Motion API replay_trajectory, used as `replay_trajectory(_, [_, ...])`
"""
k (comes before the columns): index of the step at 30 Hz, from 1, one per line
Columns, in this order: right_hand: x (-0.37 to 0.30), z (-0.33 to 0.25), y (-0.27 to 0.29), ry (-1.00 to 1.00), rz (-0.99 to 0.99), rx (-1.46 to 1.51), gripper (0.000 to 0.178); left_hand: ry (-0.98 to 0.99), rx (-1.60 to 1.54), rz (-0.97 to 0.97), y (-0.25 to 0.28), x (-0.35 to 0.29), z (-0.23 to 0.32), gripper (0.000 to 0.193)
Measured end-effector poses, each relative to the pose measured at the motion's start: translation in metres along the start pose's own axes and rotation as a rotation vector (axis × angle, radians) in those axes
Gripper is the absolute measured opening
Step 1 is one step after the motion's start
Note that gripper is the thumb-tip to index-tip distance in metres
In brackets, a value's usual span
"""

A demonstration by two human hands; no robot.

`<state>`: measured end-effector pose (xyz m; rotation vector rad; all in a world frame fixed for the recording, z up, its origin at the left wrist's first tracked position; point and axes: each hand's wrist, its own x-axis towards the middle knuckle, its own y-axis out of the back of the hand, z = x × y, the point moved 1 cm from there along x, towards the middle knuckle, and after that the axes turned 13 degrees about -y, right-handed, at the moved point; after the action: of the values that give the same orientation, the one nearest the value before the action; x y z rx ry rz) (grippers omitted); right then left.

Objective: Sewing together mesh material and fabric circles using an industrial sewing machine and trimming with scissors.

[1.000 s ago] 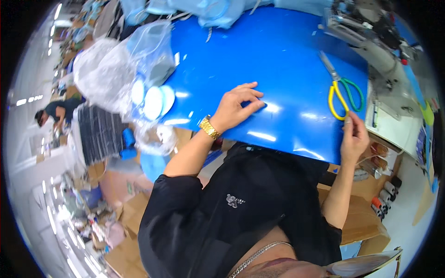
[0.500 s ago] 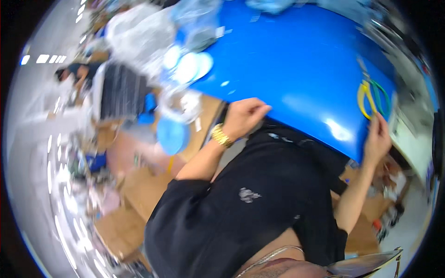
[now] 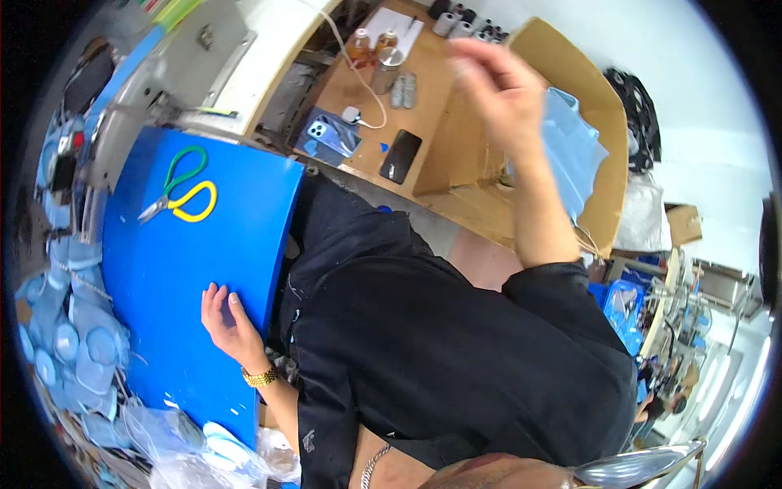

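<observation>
My left hand (image 3: 232,330) lies on the blue tabletop (image 3: 204,261) near its edge, fingers spread and nothing in them. A gold watch (image 3: 261,377) circles that wrist. Thread snips (image 3: 175,200) with one green and one yellow handle lie farther up the same tabletop, apart from the hand. My right hand (image 3: 501,85) is raised above a cardboard box (image 3: 460,151). It is blurred, but its thumb and fingers look apart and I see nothing held. Light blue fabric pieces (image 3: 570,151) stand inside that box, partly behind my right forearm.
A wooden table (image 3: 342,98) holds a black phone (image 3: 401,156), a bagged phone (image 3: 332,134), a white charger (image 3: 352,115), bottles (image 3: 386,41) and thread spools (image 3: 445,23). Light blue pieces (image 3: 85,350) and clear plastic bags (image 3: 163,432) crowd the left. A sewing machine (image 3: 122,122) stands at the upper left.
My view has swung to the right, bringing the box and wooden table in. My right hand has left the snips and risen over the box. My left hand's fingers have spread on the tabletop.
</observation>
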<state>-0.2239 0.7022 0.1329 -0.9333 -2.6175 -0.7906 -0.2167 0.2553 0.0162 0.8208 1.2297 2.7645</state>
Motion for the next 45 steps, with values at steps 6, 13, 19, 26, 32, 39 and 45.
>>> replay_trajectory(6, [0.029,0.105,0.181,-0.322,0.149,-0.529,0.031,-0.001,-0.012,-0.033,-0.006,0.009,-0.002,0.018])
replay_trajectory(13, [-0.026,0.209,0.175,-0.810,-0.544,-1.187,0.089,-0.012,-0.032,-0.020,0.000,0.005,0.000,0.016])
replay_trajectory(19, [-0.071,0.225,0.139,-0.599,-0.350,-1.481,0.071,-0.020,0.002,-0.027,0.000,0.002,-0.005,0.016])
replay_trajectory(26, [-0.013,0.236,0.242,-0.568,0.217,-1.276,0.035,-0.023,0.004,-0.015,-0.003,0.005,-0.002,0.016])
replay_trajectory(32, [0.028,0.123,0.288,-0.471,0.525,-0.117,0.038,-0.027,-0.048,0.005,-0.005,0.008,-0.006,0.015])
replay_trajectory(39, [0.056,0.025,0.198,-0.188,0.160,0.545,0.035,-0.043,-0.079,0.053,-0.012,0.003,-0.012,0.013])
replay_trajectory(45, [0.073,-0.028,0.090,-0.120,-0.284,0.772,0.048,0.025,-0.149,0.161,-0.010,0.002,-0.010,0.013])
